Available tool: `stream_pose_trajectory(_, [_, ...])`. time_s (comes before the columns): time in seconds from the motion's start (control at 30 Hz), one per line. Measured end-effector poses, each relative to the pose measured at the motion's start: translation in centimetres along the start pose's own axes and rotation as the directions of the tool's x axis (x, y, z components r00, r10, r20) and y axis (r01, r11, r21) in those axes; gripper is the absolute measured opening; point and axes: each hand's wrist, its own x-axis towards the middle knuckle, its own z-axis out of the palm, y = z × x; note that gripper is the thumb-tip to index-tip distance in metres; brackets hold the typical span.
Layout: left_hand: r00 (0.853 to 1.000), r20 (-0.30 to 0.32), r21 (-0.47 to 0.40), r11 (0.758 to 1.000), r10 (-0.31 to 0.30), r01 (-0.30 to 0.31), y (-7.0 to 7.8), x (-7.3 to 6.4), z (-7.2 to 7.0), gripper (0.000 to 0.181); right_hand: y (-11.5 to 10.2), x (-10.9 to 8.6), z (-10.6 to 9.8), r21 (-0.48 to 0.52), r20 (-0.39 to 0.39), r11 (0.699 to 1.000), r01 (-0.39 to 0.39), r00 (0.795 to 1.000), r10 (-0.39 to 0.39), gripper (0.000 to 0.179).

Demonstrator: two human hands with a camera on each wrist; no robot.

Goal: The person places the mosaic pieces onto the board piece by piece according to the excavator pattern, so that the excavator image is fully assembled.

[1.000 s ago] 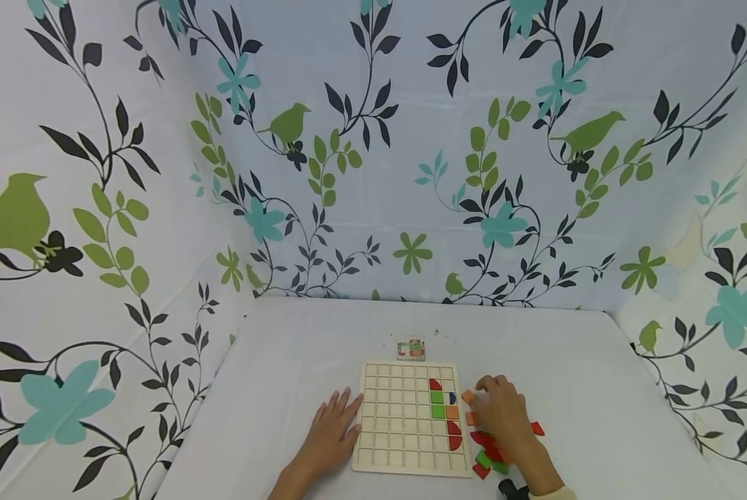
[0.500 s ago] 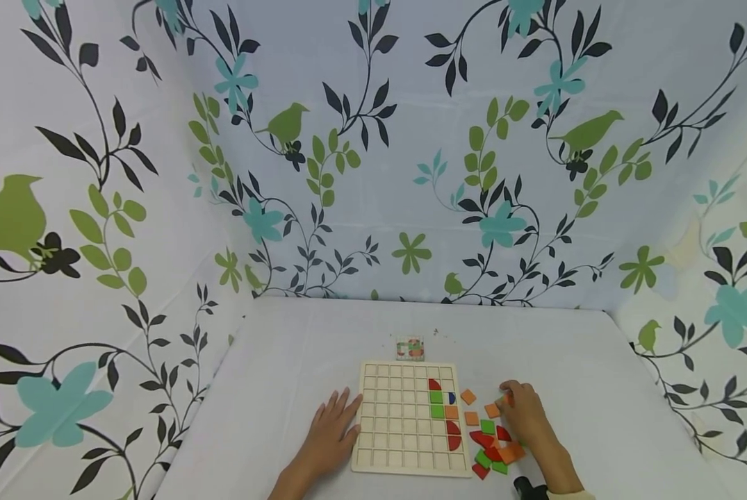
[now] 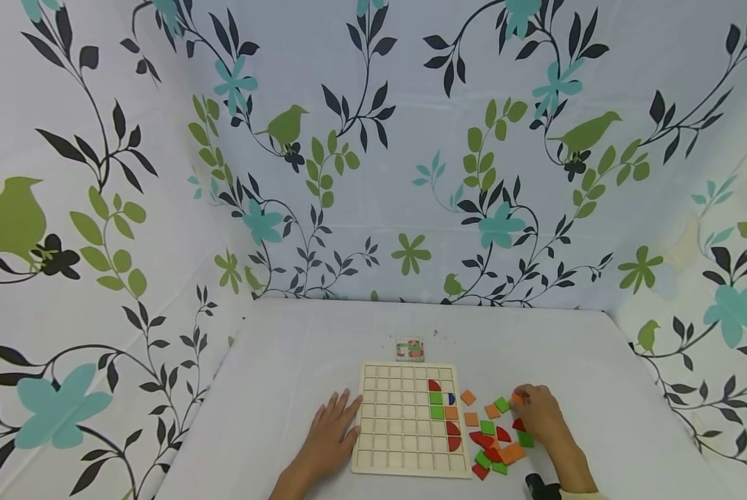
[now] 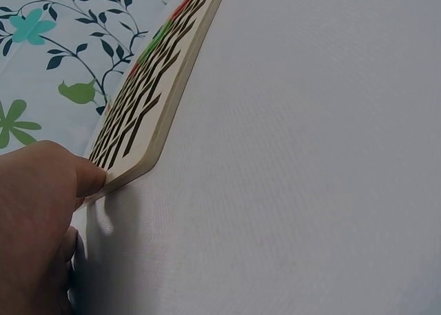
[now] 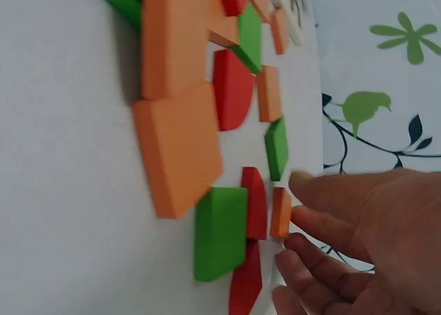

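A pale wooden grid board (image 3: pixel 388 420) lies on the table with red, green, orange and blue pieces in its right-hand columns. My left hand (image 3: pixel 332 434) rests flat at its left edge, fingers extended; in the left wrist view the thumb (image 4: pixel 89 177) touches the board's corner. Right of the board my right hand (image 3: pixel 540 413) has its thumb and fingertips at a small orange piece (image 3: pixel 517 398). In the right wrist view this orange piece (image 5: pixel 280 213) sits at the fingertips, beside red pieces (image 5: pixel 255 203) and a green piece (image 5: pixel 277 149).
Loose flat pieces lie between the board and my right hand, among them an orange piece (image 3: pixel 512 453) and a red piece (image 3: pixel 481 471). A small patterned card (image 3: pixel 409 349) lies behind the board. A printed cloth (image 3: pixel 373 173) hangs around the white table.
My right hand has moved right, away from the board, uncovering pieces. A green piece now lies farther right of the board, and an orange one moved with the fingertips. My left hand stayed put.
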Motion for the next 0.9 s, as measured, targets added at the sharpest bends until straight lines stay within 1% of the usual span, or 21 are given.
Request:
stream_pose_trajectory(0.1, [1.0,0.002,-0.004,1.0,0.0,0.0,0.2,0.0,-0.1,0.056,0.5,0.1,-0.3,0.025,0.036,1.0,-0.01,0.999,0.009,0.036])
stream_pose_trajectory(0.17, [1.0,0.003,-0.006,1.0,-0.001,0.001,0.2,0.0,-0.2,0.056,0.7,0.1,-0.3,0.047,0.041,0.999,-0.021,0.999,0.019,0.035])
stream_pose_trajectory(0.3, [1.0,0.001,-0.003,1.0,-0.003,0.003,0.0,0.1,0.0,0.056,0.8,0.2,0.3,0.066,0.007,0.997,-0.033,0.999,0.032,0.032])
stream_pose_trajectory(0.43, [1.0,0.001,0.004,1.0,-0.004,0.004,-0.3,0.1,0.2,0.057,1.0,0.7,1.1,0.082,-0.036,0.996,-0.014,0.999,0.017,0.031])
stream_pose_trajectory(0.5, [1.0,0.001,0.007,1.0,-0.004,0.004,-0.4,0.1,0.3,0.057,0.9,1.1,1.5,0.093,-0.044,0.996,-0.003,0.999,0.007,0.031])
stream_pose_trajectory(0.57, [1.0,0.001,0.004,1.0,-0.002,0.002,-0.4,0.1,0.3,0.057,0.7,1.5,1.7,0.106,-0.047,0.994,0.007,0.999,-0.002,0.032])
stream_pose_trajectory(0.73, [1.0,0.004,-0.007,1.0,0.004,-0.004,-0.4,0.1,0.2,0.057,0.1,2.0,2.1,0.107,-0.037,0.994,-0.003,0.999,0.007,0.035])
stream_pose_trajectory(0.9, [1.0,0.008,-0.003,1.0,0.002,-0.001,-0.3,0.1,0.1,0.056,0.0,2.5,2.6,0.1,-0.043,0.995,-0.02,0.999,0.024,0.034])
